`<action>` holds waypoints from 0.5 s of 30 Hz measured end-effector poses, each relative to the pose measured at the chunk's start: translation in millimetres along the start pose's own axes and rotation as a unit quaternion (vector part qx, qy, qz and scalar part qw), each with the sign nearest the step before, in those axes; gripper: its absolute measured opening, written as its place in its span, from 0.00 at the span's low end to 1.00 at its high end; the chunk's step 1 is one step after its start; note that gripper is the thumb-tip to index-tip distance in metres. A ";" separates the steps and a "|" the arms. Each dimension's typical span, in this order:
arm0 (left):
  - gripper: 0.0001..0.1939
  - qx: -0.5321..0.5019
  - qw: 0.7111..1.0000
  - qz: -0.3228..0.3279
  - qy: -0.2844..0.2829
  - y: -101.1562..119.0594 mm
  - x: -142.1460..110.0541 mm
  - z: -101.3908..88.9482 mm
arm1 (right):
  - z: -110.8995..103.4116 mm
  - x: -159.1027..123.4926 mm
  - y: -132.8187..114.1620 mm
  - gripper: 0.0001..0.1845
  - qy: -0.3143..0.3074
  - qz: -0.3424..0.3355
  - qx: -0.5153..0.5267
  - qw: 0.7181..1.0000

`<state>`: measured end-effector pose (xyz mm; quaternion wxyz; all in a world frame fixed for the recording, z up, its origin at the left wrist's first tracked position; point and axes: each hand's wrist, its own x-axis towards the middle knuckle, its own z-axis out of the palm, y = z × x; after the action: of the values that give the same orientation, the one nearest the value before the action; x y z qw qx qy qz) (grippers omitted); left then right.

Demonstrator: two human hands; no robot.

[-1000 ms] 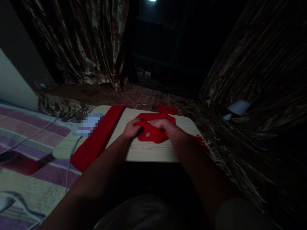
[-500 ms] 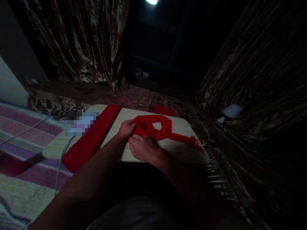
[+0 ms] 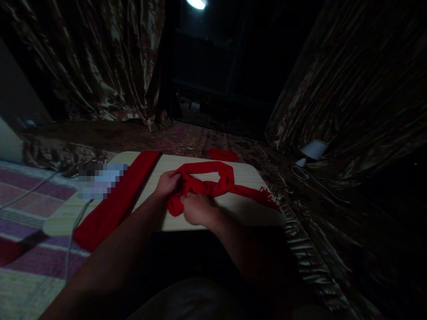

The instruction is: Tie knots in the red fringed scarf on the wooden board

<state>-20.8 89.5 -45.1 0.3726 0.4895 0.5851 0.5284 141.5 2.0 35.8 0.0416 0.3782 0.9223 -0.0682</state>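
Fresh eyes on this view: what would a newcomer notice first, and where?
First, the bright red looped cloth on the pale wooden board, held by the left hand and right hand, its fringed end lying toward the right. Then the long red strip across the board's left part, and the white light at the picture's top edge, against darkness.

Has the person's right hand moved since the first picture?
Yes: the right hand has moved nearer to the person, toward the near edge of the light tabletop.
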 end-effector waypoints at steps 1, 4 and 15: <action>0.15 -0.010 1.000 -0.002 -0.003 0.3 -0.6 0.8 | -3.0 -10.9 1.9 0.15 -0.015 -0.023 -0.001 1.000; 0.18 0.008 1.000 0.020 -0.007 2.5 -1.6 0.0 | -17.6 -48.1 16.3 0.06 -0.063 -0.146 0.081 0.984; 0.17 0.051 0.996 0.055 0.039 -6.6 9.0 -5.4 | -74.8 -139.6 128.3 0.16 -0.040 0.023 0.407 0.912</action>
<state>-29.3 97.1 -50.0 0.2945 0.5178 0.5979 0.5364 329.1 7.6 115.5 -0.0776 0.3806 0.8030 -0.4519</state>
